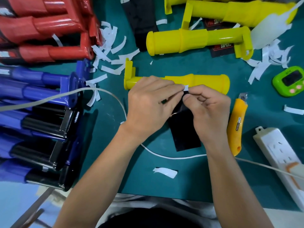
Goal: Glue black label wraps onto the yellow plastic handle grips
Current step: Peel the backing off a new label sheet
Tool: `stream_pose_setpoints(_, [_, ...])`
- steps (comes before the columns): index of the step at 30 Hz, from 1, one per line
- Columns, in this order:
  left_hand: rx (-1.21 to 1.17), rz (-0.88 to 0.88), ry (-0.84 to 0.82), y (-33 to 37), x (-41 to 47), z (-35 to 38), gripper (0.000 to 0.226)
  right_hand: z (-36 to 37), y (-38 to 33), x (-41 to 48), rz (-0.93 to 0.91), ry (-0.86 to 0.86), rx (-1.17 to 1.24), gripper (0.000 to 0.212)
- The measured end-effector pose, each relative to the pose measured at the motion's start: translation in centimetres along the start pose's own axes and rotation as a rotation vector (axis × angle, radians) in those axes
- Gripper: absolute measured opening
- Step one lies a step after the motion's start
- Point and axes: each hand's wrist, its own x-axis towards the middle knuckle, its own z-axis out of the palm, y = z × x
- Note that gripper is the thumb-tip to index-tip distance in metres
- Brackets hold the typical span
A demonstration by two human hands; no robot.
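A black label wrap [185, 134] hangs between my two hands above the green mat. My left hand [148, 104] pinches a small white backing tab [186, 88] at the label's top edge. My right hand [209, 111] pinches the label's upper end just below that tab. A yellow handle grip [207, 82] lies flat on the mat right behind my hands, its bracket end to the left. More yellow grips [194, 41] lie further back, and black labels [221, 50] sit under them.
Red grips [41, 30] and blue and black grips [41, 112] are stacked at the left. An orange utility knife [236, 124], a white power strip [279, 155], a green timer [289, 81] and a white cable [172, 157] lie nearby. White backing strips [111, 51] litter the mat.
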Motion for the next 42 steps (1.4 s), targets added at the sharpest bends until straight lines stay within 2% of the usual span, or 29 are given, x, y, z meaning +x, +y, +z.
stream_pose_setpoints(3, [0.008,-0.010,0.005,0.1,0.2,-0.2,0.004,-0.1,0.3,-0.1,-0.019,-0.026,-0.051,0.024])
stream_pose_setpoints(9, [0.124,0.084,0.058,0.4,-0.2,0.1,0.010,-0.1,0.6,-0.3,-0.072,-0.020,-0.173,0.020])
stream_pose_setpoints(16, [0.162,0.101,-0.014,-0.1,0.0,-0.1,0.017,0.0,1.0,-0.3,-0.113,-0.018,-0.352,0.016])
stream_pose_setpoints(42, [0.151,0.023,-0.112,-0.3,0.2,-0.6,0.013,0.4,1.5,-0.6,-0.223,-0.005,-0.419,0.017])
